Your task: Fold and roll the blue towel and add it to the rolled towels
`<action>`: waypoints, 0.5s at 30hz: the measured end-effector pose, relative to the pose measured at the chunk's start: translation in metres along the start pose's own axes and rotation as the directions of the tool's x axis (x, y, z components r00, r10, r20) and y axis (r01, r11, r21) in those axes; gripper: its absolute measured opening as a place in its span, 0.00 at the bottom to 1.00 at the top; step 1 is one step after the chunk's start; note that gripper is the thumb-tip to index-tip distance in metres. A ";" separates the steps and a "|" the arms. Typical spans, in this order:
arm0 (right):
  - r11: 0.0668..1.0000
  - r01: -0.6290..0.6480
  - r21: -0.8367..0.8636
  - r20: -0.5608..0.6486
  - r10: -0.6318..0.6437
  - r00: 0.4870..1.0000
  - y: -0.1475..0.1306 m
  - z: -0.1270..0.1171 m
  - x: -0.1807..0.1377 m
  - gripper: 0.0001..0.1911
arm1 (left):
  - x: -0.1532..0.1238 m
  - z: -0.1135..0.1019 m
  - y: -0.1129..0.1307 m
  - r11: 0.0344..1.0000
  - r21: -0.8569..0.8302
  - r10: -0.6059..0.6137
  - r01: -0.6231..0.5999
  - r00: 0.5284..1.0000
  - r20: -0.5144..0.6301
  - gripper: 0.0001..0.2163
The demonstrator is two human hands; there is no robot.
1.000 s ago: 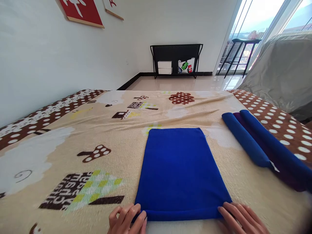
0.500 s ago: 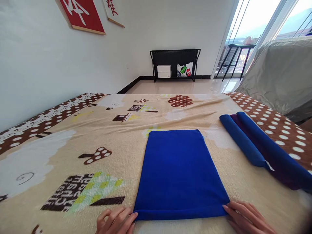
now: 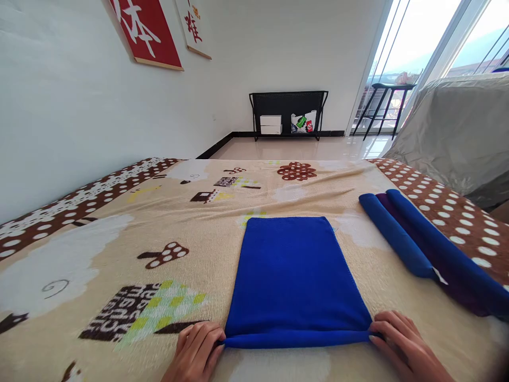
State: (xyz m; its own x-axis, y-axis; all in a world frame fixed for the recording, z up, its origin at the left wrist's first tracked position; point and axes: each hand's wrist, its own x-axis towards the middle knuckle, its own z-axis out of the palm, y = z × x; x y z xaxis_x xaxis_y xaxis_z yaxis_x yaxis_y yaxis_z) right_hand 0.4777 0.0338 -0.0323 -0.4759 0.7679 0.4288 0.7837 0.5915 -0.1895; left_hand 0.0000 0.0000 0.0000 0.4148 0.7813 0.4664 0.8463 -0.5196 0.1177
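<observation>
Your left hand (image 3: pixel 196 351) pinches the near left corner of the blue towel (image 3: pixel 296 276), fingers curled onto the turned-up edge. Your right hand (image 3: pixel 401 347) does the same at the near right corner, fingertips (image 3: pixel 376 324) closed on the cloth. Between the 2 hands the near hem is already turned over into a thin, tight roll lying across the towel's width.

The towel itself lies flat on the bed (image 3: pixel 119 239), folded to a long rectangle that runs away from you, its far edge square and smooth. The bed's cover is a beige plush blanket (image 3: pixel 191 228) with brown and yellow cartoon prints and a brown spotted border.

By the look of it, you are at the very start of rolling: 1 small turn made, nearly the whole length still flat ahead. The next move calls for both hands to push forward together at the same pace, keeping the roll tight and its ends level with the towel's side edges, so it does not cone or drift to 1 side.

To your right, well apart from the towel, 3 rolled towels (image 3: pixel 421 239) lie side by side and touching, 2 blue with a dark purple one between them. Beyond the bed stand a black rack (image 3: pixel 288 114) against the far wall, a black stool (image 3: pixel 384 106) by the window, and a grey covered shape (image 3: pixel 457 132) on the right.
</observation>
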 end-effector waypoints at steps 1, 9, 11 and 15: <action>1.000 -0.018 0.005 0.012 0.018 1.000 -0.002 0.000 0.003 0.06 | 0.001 0.000 -0.002 1.000 0.000 0.011 -0.011 1.000 0.024 0.08; 0.960 -0.093 -0.264 -0.239 0.028 0.971 -0.025 0.015 0.018 0.08 | 0.028 0.003 0.012 0.989 0.146 0.004 -0.004 1.000 -0.001 0.11; 0.963 -0.035 -0.269 -0.255 -0.036 0.966 -0.039 0.020 0.026 0.12 | 0.037 0.013 0.030 0.977 0.191 -0.073 0.090 0.993 -0.093 0.16; 0.998 0.064 -0.019 -0.233 -0.067 0.970 -0.070 0.021 0.050 0.17 | 0.054 0.038 0.070 0.982 0.122 -0.128 0.147 0.981 -0.148 0.20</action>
State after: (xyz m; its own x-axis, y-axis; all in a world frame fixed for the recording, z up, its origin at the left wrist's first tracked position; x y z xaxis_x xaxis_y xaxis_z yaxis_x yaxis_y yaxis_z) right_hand 0.3912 0.0361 -0.0159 -0.4209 0.6483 0.6344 0.7593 0.6345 -0.1446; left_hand 0.0939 0.0187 0.0003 0.2489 0.7816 0.5720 0.9323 -0.3533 0.0771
